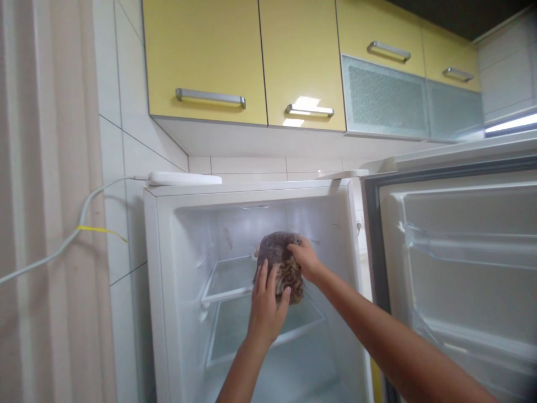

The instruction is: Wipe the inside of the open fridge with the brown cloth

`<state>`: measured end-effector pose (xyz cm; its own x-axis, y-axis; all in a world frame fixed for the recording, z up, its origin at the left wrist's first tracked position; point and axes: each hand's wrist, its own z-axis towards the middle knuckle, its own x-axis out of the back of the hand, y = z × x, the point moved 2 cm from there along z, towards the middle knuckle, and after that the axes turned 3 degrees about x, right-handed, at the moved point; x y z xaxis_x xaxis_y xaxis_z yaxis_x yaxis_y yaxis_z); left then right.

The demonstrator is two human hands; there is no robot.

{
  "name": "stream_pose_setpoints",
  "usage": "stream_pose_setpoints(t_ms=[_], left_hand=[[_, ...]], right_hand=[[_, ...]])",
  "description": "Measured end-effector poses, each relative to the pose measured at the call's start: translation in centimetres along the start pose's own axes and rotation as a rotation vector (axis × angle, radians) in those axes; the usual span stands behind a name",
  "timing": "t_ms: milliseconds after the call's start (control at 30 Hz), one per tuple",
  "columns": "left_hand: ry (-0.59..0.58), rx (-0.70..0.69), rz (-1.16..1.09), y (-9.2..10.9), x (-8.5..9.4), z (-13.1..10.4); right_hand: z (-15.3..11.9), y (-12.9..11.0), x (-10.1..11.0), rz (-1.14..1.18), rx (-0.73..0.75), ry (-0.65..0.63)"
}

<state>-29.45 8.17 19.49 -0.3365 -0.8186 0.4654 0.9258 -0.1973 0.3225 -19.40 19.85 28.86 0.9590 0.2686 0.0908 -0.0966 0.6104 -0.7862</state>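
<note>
A grey and brown patterned folded cloth (289,274) is held up inside the open fridge (168,302), in front of the upper shelf (230,277). My right hand (305,258) grips its upper right side, thumb on the near face and the other fingers mostly hidden behind. Against its lower left part lies my left hand (266,310), fingers pointing up and thumb near the bottom edge. The cloth looks thick and soft, and its far side is out of sight.
Below sits a second glass shelf (285,336). The fridge door (470,280), with clear door racks, stands swung out at the right. Yellow wall cabinets (205,50) hang above. A white device (184,178) with a cable (79,224) rests on the fridge top, beside a curtain (54,168).
</note>
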Motion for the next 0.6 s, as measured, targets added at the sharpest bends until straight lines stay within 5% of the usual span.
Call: stream_pose_setpoints(t_ms=[167,300,467,600], left_hand=[[0.038,0.044,0.161,-3.7,0.7,-1.2],[0.116,0.012,0.300,-6.8,2.6,-1.9],[0.145,-0.033,0.502,-10.7,4.7,-3.0],[0.045,-0.181,0.588,-11.9,5.6,-4.1]], right_hand=[[6.7,-1.0,4.0,-0.551,0.221,0.028],[8.5,-0.5,5.6,-0.957,0.415,-0.092],[7.7,2.6,4.0,-1.331,0.529,-0.251],[6.4,6.2,1.7,-1.542,0.433,-0.199]])
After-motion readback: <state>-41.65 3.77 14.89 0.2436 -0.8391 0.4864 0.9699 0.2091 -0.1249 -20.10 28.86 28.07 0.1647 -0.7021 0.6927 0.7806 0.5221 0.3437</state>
